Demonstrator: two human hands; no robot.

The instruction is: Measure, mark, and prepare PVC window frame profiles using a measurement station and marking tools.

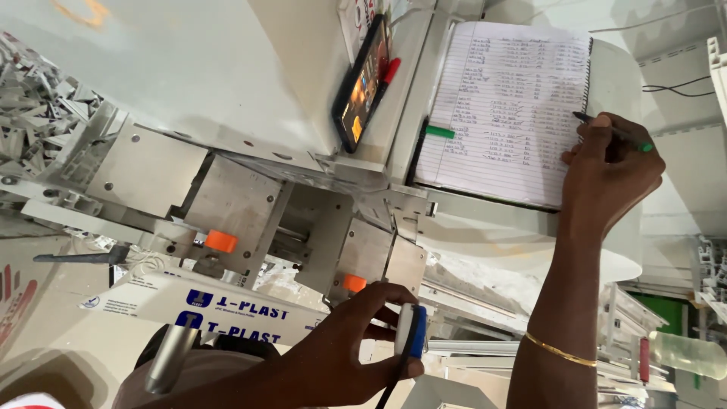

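Left hand point(344, 352) nearest, grip clamped on blue-white handheld device point(413, 331) low by machine. Right hand point(609, 170) pinches pen point(615, 130), tip on lined notebook point(503, 102) propped above. Risk: notebook slipping under writing pressure, phone point(362, 79) sliding off ledge.

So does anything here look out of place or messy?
Mostly tidy. The one mess is a heap of white plastic offcuts piled loosely at the far left. The notebook and phone sit propped on the machine.
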